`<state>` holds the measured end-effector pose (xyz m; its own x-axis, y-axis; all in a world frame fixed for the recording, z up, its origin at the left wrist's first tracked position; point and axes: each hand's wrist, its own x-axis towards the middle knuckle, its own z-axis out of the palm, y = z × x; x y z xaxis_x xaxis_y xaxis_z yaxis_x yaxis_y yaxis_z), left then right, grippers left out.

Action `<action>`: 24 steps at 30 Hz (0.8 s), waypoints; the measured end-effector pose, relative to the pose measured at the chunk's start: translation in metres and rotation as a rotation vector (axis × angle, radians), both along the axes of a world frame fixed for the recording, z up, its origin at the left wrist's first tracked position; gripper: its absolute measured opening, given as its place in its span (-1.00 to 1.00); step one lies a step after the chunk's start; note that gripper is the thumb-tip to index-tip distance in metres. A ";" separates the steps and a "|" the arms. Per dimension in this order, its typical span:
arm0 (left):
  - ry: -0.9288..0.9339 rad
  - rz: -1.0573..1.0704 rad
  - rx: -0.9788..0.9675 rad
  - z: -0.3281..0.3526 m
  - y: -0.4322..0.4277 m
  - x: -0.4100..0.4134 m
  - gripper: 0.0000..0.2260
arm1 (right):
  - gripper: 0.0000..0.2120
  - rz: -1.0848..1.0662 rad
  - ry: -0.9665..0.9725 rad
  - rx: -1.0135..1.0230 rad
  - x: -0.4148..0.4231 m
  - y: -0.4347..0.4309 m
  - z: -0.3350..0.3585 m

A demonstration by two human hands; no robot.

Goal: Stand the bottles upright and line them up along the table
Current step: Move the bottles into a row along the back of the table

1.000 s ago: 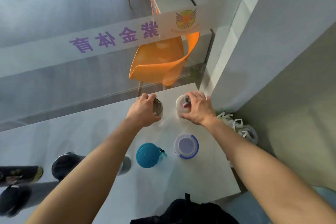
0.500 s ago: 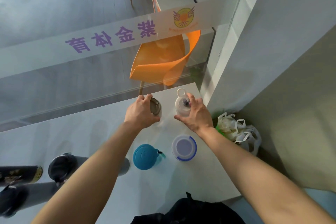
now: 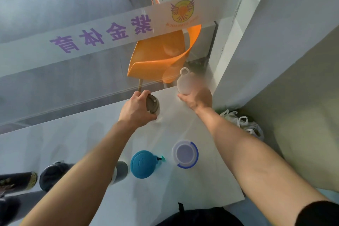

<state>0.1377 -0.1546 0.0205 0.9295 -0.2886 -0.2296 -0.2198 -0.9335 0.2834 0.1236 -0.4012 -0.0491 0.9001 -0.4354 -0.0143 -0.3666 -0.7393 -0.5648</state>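
Observation:
My left hand grips a brown-lidded bottle standing near the far edge of the white table. My right hand holds a white bottle with a loop on its lid, blurred by motion, at the table's far right corner. Nearer me stand a teal-lidded bottle and a clear bottle with a blue-rimmed lid. A grey bottle lies on its side, partly hidden by my left forearm. More dark bottles lie at the left edge.
A glass partition with purple lettering runs along the table's far edge, with an orange chair behind it. A white wall stands to the right. Plastic bags sit on the floor by the table's right side. A black bag lies at the near edge.
My right hand has carried the white bottle up and away toward the far right corner. My left hand stays on the brown-lidded bottle.

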 end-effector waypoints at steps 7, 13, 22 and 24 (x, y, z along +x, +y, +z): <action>0.020 -0.017 -0.038 0.001 -0.002 0.005 -0.17 | -0.03 0.024 -0.008 -0.031 -0.001 -0.005 -0.004; 0.027 -0.019 -0.070 0.005 -0.004 0.004 -0.12 | 0.34 -0.041 0.118 0.024 -0.012 -0.008 0.009; -0.024 -0.009 -0.128 0.000 -0.023 0.018 -0.12 | -0.29 0.353 0.373 -0.061 -0.116 -0.007 -0.051; -0.027 -0.016 -0.123 0.001 -0.031 0.025 -0.12 | -0.27 0.471 0.432 -0.146 -0.121 -0.004 -0.058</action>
<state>0.1623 -0.1854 0.0212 0.9298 -0.3282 -0.1667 -0.2436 -0.8882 0.3896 0.0024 -0.4054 -0.1071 0.9214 -0.0207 -0.3880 -0.1560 -0.9343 -0.3206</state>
